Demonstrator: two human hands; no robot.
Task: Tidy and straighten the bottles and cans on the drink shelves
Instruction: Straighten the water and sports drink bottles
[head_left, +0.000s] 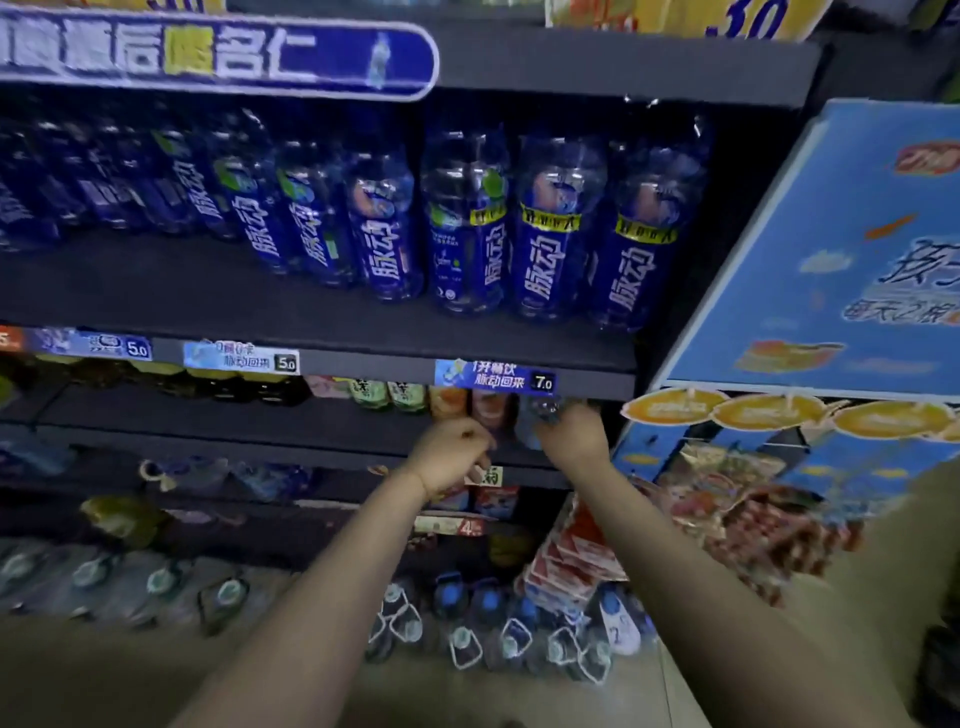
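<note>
Both my hands reach to the second shelf, just under the 7.0 price tag (496, 375). My right hand (571, 434) grips a clear, bluish bottle (535, 423) near its top at the shelf's right end. My left hand (452, 452) is curled loosely in front of a pink-labelled bottle (488, 408); whether it holds anything is hidden. Green and orange tea bottles (405, 396) stand left of it. Blue bottles (558, 228) line the shelf above, upright, in rows.
A blue cardboard display stand (831, 249) with snack packets juts out on the right, close to my right forearm. Lower shelves carry more drinks. Large water jugs (467, 623) and red packs (566, 561) sit on the floor below.
</note>
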